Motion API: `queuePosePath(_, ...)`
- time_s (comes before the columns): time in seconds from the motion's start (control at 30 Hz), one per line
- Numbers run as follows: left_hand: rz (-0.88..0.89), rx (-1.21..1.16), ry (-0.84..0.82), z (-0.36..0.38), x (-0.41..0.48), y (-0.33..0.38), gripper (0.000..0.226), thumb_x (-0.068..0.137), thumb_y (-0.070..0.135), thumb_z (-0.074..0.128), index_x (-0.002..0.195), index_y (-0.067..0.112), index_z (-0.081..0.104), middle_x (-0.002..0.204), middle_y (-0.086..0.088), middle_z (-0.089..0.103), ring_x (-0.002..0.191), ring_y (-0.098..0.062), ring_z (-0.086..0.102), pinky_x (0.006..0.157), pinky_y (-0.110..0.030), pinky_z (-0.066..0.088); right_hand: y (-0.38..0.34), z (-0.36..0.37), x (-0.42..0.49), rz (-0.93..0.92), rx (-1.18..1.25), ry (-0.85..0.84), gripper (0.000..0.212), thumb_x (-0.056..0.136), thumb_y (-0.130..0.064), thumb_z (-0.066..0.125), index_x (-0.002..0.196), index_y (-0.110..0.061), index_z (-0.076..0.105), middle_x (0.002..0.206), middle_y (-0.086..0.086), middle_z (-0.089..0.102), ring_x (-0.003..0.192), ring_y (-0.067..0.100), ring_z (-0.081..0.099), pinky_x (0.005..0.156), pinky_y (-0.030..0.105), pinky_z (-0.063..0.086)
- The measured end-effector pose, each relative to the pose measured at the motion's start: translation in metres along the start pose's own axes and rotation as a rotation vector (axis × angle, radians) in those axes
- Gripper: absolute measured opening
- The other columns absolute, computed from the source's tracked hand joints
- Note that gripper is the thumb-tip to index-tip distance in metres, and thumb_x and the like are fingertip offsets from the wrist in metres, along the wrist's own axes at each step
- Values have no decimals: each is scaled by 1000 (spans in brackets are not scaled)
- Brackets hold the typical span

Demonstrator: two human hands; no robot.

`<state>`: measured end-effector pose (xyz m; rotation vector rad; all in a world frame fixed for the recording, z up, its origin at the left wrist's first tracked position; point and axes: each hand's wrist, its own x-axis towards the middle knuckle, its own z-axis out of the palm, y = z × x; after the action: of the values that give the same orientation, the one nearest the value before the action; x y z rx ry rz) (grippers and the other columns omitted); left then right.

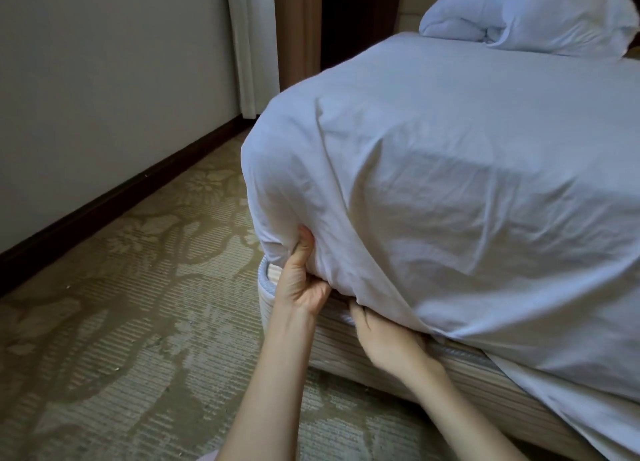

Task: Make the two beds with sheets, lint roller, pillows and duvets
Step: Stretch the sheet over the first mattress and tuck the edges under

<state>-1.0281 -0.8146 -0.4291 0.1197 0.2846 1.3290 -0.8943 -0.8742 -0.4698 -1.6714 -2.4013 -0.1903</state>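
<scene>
Sheet (450,183), white and creased, covers the bed (478,381) from the centre out to 3 o'clock. It hangs over the near corner at 7 o'clock, where the striped side of the bed shows below the cloth.

Left hand (300,280), at 6 o'clock, has its grip clamped on a bunched fold of the sheet at that corner. The thumb lies upward against the cloth.

Right hand (384,336), at 5 o'clock and near the left hand, reaches in under the hanging edge of the sheet along the top of the striped side. Its fingers are hidden by the cloth, so I cannot tell whether its grip is together or apart. Beyond this hand, toward 4 o'clock, the sheet hangs loose over the side of the bed.

Pillow (561,14), white, lies on the sheet at the far end of the bed, at 1 o'clock. Carpet (121,322), beige with a flower pattern, fills the floor at 8 o'clock. A pale wall (104,62) stands at 10 o'clock with a dark skirting board (104,206) along its foot. At 12 o'clock a pale curtain (251,45) hangs just beside a wooden door frame (299,28).
</scene>
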Motion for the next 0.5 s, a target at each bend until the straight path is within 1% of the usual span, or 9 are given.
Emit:
queuePosePath(0.07,4,57,107,8,-10,-1,63,49,19,91,104,0,68,99,-20,70,92,-33,68,82,-52,54,2,-14,-28,147,250,-168,49,97,-38,40,142,-19,37,137,-1,51,127,18,48,104,28,38)
queuePosePath(0.1,-2,85,185,11,-14,-2,47,64,23,82,103,2,67,95,-19,71,93,-33,66,90,-52,50,5,-25,-40,218,446,-200,58,94,-42,47,147,-24,32,144,-9,42,134,10,38,109,21,29)
queuePosePath(0.13,-12,109,258,15,-19,-1,37,76,27,73,104,5,65,94,-17,71,95,-31,64,96,-50,46,9,-32,-47,277,597,-213,60,91,-40,56,145,-23,36,143,-13,42,134,5,37,106,14,26)
queuePosePath(0.17,-11,131,332,18,-22,0,32,81,29,69,104,7,64,95,-15,70,98,-29,63,101,-48,43,10,-41,-50,366,772,-162,55,89,-34,62,139,-19,46,136,-13,51,128,3,44,102,10,29)
queuePosePath(0.23,-4,224,475,24,-29,0,29,83,30,70,101,9,61,92,-10,68,97,-25,62,102,-42,44,10,-58,-46,639,1186,-174,32,87,-20,65,119,-13,64,112,-8,67,108,8,59,90,17,44)
queuePosePath(0.3,23,331,579,31,-44,-3,21,85,27,69,94,13,56,74,-8,63,81,-22,57,92,-38,48,17,-69,-33,978,1638,-182,14,88,-10,61,101,-7,66,97,5,68,91,15,62,68,30,56)
queuePosePath(0.37,13,432,634,36,-60,-13,16,89,21,65,87,16,50,71,-6,52,71,-18,48,83,-37,45,26,-77,-22,1178,1916,-256,10,90,-8,54,94,-1,61,92,17,66,86,24,60,52,28,54)
queuePosePath(0.43,-53,520,624,40,-73,-23,11,91,16,60,91,12,50,86,-8,49,84,-20,52,84,-38,43,35,-82,-19,1257,2120,-326,13,89,-5,47,95,1,57,88,24,67,83,34,63,60,28,52)
queuePosePath(0.5,-182,589,507,44,-81,-32,11,92,20,58,88,11,54,87,-6,55,85,-19,57,88,-37,43,43,-77,-17,1291,2182,-293,15,80,5,45,92,4,55,75,27,68,65,37,68,73,25,48)
